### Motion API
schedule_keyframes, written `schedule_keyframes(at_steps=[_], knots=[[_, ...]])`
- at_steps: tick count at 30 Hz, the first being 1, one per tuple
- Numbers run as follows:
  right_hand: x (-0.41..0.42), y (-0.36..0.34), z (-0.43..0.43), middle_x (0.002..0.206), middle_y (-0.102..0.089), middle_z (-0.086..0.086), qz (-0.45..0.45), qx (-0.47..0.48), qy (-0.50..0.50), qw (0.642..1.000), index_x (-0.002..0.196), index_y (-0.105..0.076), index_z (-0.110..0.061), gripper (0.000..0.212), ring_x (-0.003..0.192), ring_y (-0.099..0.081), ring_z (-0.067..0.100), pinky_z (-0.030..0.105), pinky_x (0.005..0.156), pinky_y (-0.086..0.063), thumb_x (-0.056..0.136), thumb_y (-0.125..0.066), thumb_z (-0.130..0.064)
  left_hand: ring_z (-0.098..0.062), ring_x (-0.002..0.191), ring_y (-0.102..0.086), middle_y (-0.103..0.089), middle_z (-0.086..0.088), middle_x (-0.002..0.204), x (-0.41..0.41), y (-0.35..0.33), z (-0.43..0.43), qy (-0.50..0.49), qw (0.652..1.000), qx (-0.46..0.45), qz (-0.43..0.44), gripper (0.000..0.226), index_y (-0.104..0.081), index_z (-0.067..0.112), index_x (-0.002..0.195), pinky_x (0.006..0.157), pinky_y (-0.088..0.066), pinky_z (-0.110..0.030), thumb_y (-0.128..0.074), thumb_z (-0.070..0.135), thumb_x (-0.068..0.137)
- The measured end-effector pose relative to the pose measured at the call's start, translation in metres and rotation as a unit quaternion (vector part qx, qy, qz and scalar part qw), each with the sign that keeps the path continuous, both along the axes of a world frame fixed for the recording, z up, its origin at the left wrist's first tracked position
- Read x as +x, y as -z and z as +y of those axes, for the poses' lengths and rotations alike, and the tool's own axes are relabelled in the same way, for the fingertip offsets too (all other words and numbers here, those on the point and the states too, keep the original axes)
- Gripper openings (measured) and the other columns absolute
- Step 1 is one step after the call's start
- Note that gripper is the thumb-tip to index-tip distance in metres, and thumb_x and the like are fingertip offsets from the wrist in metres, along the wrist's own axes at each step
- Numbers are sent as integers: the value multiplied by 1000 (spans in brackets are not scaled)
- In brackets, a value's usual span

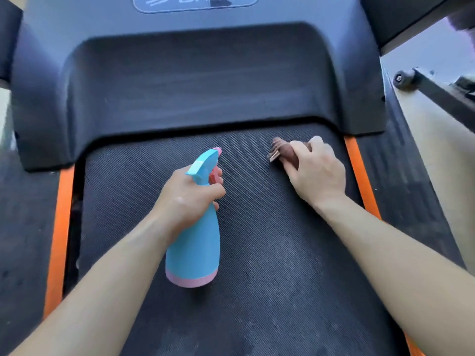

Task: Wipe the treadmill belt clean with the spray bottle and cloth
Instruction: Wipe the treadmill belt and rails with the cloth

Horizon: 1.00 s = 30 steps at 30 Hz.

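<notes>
Two bare forearms are reaching in from the lower corners of the frame over a black, finely textured treadmill belt, which is filling the centre and bottom of the frame.

At centre frame, the left hand is grasping a light-blue plastic spray bottle with a pink band round its base. The grip is clenched round the bottle's narrow neck, with the fingers curling in just under the pink trigger. The bottle is tilting away from the camera, its pink-tipped nozzle pointing toward the top of the frame. Its base is hanging low over the middle of the belt, though it cannot be told whether it is touching.

To the right of centre, the right hand is pressing a bunched brown cloth with a striped edge down onto the belt. The grip is curled over the cloth, whose loose end is poking out to the left of the fingers. Hand and cloth are working close to the belt's upper right corner, just below the edge of the dark grey moulded motor cover that is spanning the upper half of the frame.

Orange strips are running along both sides of the belt, one at the left and one at the right, with dark side rails lying outside them. A black metal bar with a bolt at its end is showing at the upper right.
</notes>
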State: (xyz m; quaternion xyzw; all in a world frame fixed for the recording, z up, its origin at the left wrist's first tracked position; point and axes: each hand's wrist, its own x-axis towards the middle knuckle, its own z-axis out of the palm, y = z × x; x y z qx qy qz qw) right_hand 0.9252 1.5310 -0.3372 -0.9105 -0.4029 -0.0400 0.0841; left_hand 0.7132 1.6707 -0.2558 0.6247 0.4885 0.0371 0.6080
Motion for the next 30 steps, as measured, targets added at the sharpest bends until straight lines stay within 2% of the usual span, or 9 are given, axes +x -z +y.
schedule_keyframes(at_steps=[3,5,9,11,17,20,24,27,30], knots=[[23,-3,28,110,-53,13,20,-11,53,998,113,-62,-22,36,97,-56,39,42,66,-46,93,-59,-52,-14,69,-65,-74,7,92,6,-2,-4,0,1000,-3,-1,34,-76,29,106,58,-54,-18,-69,1,87],[20,-6,25,109,-53,14,24,-7,48,999,112,-62,-21,36,96,-55,38,42,66,-47,93,-59,-52,-15,69,-65,-75,6,92,8,-3,-6,-6,1000,-3,2,25,-76,21,102,56,-53,-17,-69,2,87],[-14,-5,-28,98,-53,12,-1,-8,-80,997,109,-65,-22,36,83,-56,35,40,57,-50,86,-62,-50,-13,69,-66,-76,5,90,11,-2,-11,4,1000,-14,1,22,-76,24,96,67,-61,-29,-74,10,79],[-6,-3,-39,96,-53,11,-13,-29,-120,992,109,-66,-23,38,81,-56,34,39,55,-51,86,-61,-53,-12,69,-67,-78,0,96,12,-2,-16,12,1000,-19,1,32,-77,28,97,74,-65,-36,-71,20,67],[36,-10,16,111,-52,17,17,-32,40,999,113,-62,-18,39,95,-55,40,41,65,-43,94,-57,-52,-10,75,-69,-76,8,92,16,-1,-24,25,999,-25,4,38,-74,37,98,81,-66,-44,-67,24,63],[8,-7,-19,103,-52,16,10,-7,1,1000,111,-63,-18,37,88,-57,39,41,61,-48,91,-61,-49,-10,72,-67,-74,10,88,16,-3,-25,30,999,-21,5,35,-75,33,101,83,-65,-48,-71,19,69],[7,-4,-41,96,-53,12,-11,-32,-78,996,105,-65,-20,38,81,-58,36,38,55,-48,89,-59,-54,-7,73,-67,-76,9,88,15,-4,-24,35,999,-28,13,34,-75,35,93,82,-66,-45,-66,23,62],[28,-2,-3,104,-53,16,-7,-15,11,1000,109,-63,-18,39,89,-57,40,42,61,-47,92,-59,-53,-7,71,-67,-78,4,93,15,0,-26,30,999,-25,20,26,-76,23,95,83,-65,-47,-74,18,69],[28,-5,10,109,-52,17,34,-3,66,997,113,-62,-18,40,94,-56,41,44,66,-47,93,-59,-52,-8,70,-68,-78,4,98,17,0,-29,41,998,-12,35,31,-76,30,101,85,-65,-47,-74,16,73]])
